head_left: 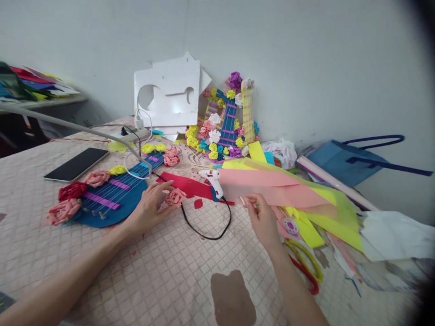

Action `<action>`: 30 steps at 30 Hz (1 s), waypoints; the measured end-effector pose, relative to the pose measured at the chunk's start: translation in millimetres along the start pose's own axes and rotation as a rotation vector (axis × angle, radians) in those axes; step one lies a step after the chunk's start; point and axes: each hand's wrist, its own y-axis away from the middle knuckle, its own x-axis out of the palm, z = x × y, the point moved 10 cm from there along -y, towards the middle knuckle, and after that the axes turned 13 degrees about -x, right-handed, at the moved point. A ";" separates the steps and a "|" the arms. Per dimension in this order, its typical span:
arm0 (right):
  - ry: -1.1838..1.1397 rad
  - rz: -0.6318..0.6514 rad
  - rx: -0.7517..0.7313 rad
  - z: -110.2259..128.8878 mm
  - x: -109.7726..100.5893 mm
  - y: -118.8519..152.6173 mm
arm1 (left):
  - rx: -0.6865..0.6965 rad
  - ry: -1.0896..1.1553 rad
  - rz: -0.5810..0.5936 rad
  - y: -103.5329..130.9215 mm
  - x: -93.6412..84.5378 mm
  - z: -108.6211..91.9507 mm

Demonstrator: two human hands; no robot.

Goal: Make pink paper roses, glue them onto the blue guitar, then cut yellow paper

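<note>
Flower (176,197) loosely gripped by my left hand (152,202), stick (242,200) pinched in my right hand (261,218); likely assembly, next needing steadiness.

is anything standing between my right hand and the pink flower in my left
Yes: the white glue gun stands between your right hand and the pink flower, its black cord looping toward you.

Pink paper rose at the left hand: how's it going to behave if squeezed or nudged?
The pink paper rose is probably light for its size: it looks built from thin folded layers. A hard squeeze would likely crush it, since the petals look loosely ruffled. Nudged, it may slide more than roll, given its uneven outline.
</note>
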 end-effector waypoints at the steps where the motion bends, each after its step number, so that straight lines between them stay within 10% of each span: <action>1: -0.019 0.002 -0.009 1.9 1.9 -0.6 | -0.006 -0.006 -0.001 -0.5 -0.4 1.2; 12: -0.043 0.057 -0.172 34.0 17.5 2.5 | -0.058 -0.069 -0.021 -1.9 -3.2 12.5; 21: -0.211 0.423 -0.243 75.4 75.2 27.1 | -0.069 -0.065 0.004 -2.7 -0.5 10.3; 30: 0.113 0.507 -0.400 102.2 107.2 43.2 | -0.052 -0.057 0.027 -1.2 -0.1 7.8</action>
